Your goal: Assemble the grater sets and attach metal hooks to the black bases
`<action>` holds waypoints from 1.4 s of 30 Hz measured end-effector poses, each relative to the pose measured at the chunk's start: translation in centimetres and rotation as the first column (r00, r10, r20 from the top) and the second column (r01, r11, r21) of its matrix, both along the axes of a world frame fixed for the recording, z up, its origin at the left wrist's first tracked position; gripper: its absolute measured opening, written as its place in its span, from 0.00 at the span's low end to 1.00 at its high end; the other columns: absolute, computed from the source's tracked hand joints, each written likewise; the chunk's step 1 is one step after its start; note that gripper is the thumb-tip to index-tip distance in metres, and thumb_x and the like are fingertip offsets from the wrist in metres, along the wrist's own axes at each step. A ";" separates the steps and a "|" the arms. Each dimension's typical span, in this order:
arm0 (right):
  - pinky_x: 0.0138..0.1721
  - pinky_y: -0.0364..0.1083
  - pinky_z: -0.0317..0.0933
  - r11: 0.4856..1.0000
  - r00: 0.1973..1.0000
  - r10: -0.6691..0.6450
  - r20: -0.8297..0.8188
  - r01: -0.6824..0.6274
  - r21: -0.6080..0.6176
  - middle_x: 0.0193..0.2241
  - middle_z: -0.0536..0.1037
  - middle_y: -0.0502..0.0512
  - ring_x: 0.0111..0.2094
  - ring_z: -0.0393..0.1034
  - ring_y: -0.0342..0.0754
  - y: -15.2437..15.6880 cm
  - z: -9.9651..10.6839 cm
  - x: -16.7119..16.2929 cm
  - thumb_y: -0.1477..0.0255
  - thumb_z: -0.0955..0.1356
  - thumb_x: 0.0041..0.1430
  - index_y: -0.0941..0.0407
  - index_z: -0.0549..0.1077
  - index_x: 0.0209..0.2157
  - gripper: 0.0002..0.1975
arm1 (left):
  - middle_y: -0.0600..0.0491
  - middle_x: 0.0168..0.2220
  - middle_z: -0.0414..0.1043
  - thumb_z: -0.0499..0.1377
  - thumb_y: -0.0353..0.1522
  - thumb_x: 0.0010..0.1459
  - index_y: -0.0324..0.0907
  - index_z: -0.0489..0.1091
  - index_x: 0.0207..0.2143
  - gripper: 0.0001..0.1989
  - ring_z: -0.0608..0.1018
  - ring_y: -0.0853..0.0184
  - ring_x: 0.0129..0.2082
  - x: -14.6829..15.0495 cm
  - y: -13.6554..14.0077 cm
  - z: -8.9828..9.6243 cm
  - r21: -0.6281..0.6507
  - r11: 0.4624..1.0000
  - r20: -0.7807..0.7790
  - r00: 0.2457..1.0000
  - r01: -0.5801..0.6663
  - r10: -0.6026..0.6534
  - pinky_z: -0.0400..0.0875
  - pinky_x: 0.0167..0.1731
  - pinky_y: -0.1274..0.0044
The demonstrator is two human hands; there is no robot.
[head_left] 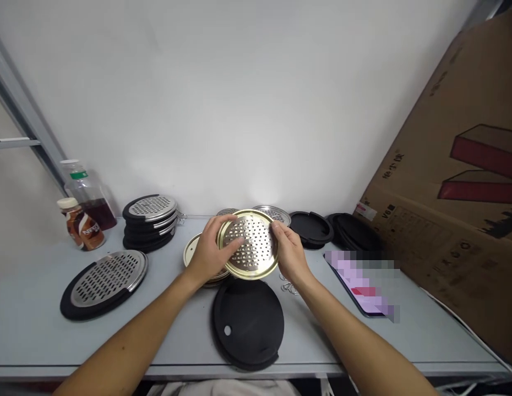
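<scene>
Above the table I hold up a round metal grater disc (260, 245) with a gold-coloured rim and rows of punched slots. My left hand (210, 247) grips its left edge, thumb across the perforated face. At the right edge my right hand (291, 254) pinches the rim. Beneath it, near the table's front, lies a black round base (250, 324) with one small hole. Partly hidden behind my left hand is a stack of gold-rimmed discs (191, 254). Small wire pieces (289, 287) lie beside my right wrist.
Left stand a pile of black-rimmed graters (151, 225), a single one (105, 283), a brown bottle (80, 225) and a clear bottle of dark liquid (97, 206). Black rings (311, 228), more black parts (355, 234), a phone (359, 286) and a large cardboard box (437, 231) occupy the right.
</scene>
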State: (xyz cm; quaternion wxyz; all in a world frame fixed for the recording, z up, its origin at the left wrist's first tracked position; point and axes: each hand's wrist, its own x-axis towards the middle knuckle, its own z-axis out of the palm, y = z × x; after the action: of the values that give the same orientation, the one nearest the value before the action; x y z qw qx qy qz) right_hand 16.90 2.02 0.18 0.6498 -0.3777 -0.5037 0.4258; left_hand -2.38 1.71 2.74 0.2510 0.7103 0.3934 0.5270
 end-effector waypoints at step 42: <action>0.58 0.51 0.59 0.970 0.943 -0.179 0.280 0.121 0.211 0.51 0.77 0.53 0.54 0.70 0.53 -1.0 0.9 0.1 0.64 0.62 0.67 0.51 0.75 0.52 0.17 | 0.43 0.67 0.51 0.67 0.34 0.54 0.47 0.54 0.66 0.40 0.56 0.49 0.66 0.5 -1.8 -0.4 0.422 0.879 -0.663 0.737 0.222 0.132 0.55 0.63 0.55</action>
State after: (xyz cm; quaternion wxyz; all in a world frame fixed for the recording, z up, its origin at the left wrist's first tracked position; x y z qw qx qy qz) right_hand 17.01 1.05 1.04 0.6307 -0.4105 -0.6036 0.2631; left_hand -1.86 -0.05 2.37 -0.0775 0.9005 0.2978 0.3072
